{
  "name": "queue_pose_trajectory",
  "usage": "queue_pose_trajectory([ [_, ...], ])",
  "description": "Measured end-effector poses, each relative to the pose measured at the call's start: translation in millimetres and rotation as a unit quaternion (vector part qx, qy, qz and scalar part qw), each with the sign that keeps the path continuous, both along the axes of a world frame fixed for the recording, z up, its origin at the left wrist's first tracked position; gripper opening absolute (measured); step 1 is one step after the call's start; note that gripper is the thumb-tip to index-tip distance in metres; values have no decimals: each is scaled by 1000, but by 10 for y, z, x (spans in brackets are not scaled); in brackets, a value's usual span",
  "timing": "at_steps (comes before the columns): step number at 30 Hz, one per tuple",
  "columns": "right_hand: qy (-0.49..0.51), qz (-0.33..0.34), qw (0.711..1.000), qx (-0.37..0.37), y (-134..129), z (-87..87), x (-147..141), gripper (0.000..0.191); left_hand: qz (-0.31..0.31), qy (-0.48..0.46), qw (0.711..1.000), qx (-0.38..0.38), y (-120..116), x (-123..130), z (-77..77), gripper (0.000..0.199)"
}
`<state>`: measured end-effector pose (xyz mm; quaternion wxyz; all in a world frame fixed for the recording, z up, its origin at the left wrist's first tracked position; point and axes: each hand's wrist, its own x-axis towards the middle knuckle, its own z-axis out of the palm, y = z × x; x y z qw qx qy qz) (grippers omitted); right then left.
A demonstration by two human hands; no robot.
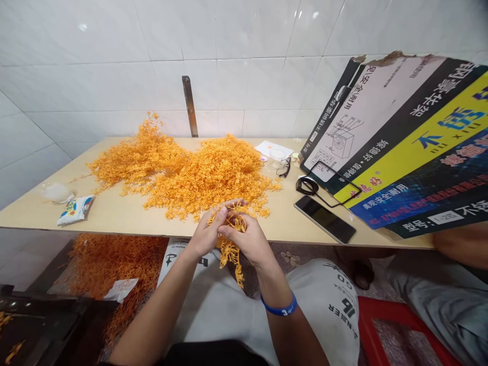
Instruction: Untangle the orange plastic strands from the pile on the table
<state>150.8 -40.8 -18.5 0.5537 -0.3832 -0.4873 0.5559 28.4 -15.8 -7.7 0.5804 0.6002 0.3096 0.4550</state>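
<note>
The left hand (208,233) and right hand (249,238) pinch the sprig (230,254). Likely light, springy, easily snagged; grip its gathered top, sparing the dangling end.

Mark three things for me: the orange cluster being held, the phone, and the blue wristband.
Orange cluster (229,253): head view, on its dangling part.
Phone (325,218): head view, middle of its dark screen.
Blue wristband (273,309): head view, on its outer band.

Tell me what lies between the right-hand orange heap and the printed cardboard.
In the head view, white paper, black glasses and a black strap lie on the table between the orange heap and the cardboard; smaller bits there are unclear.
</note>
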Motion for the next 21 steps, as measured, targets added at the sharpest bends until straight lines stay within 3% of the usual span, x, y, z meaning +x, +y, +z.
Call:
queue_pose_trajectory([
  [4, 0, 62, 998, 26, 2, -3, 92, 22, -10, 21, 997, -71, 49, -123, -96, 48],
  [7, 4, 100, 995, 30, 1, 30, 154, 26, -18, 17, 995, -95, 41, -208, -80, 50],
  [14, 23, 119, 993, 14, 2, -7, 77, 37, -66, 87, 993, 47, -107, -120, 175, 37],
  [17, 58, 103, 993, -6, 3, -34, 70, 31, -34, 57, 995, 69, -117, -38, 123, 32],
  [21, 67, 150, 986, -8, 15, -49, 113, 27, 71, -20, 997, 17, -76, 21, 13, 36],
])
